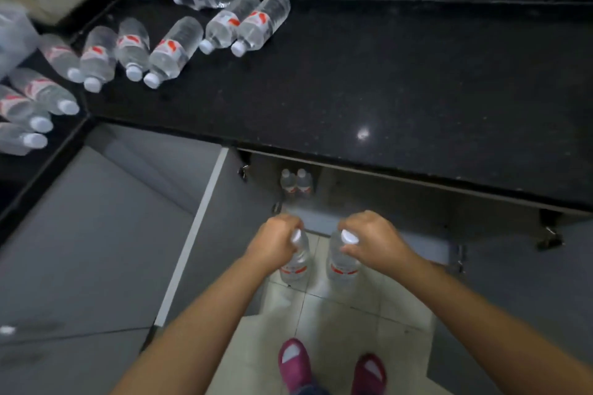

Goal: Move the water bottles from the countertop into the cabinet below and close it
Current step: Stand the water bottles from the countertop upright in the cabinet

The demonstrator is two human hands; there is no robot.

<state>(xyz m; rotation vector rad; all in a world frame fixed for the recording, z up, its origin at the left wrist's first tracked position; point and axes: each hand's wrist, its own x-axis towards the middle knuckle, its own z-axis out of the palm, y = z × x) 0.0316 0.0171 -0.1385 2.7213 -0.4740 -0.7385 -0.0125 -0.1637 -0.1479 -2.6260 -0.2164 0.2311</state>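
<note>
My left hand [272, 242] grips the neck of an upright clear water bottle [296, 264] with a white cap and red label. My right hand [372, 239] grips the neck of a second such bottle [341, 263]. Both bottles hang in front of the open cabinet [401, 205] under the black countertop [385, 80]. Two bottles [296, 182] stand upright inside the cabinet at its left. Several more bottles [173, 48] lie on their sides on the countertop's left part and around its corner.
The left cabinet door [192, 234] stands swung open toward me; the right door [519, 292] is open too. A translucent container [12, 32] sits at the far left. My feet in pink slippers [295, 362] stand on pale floor tiles.
</note>
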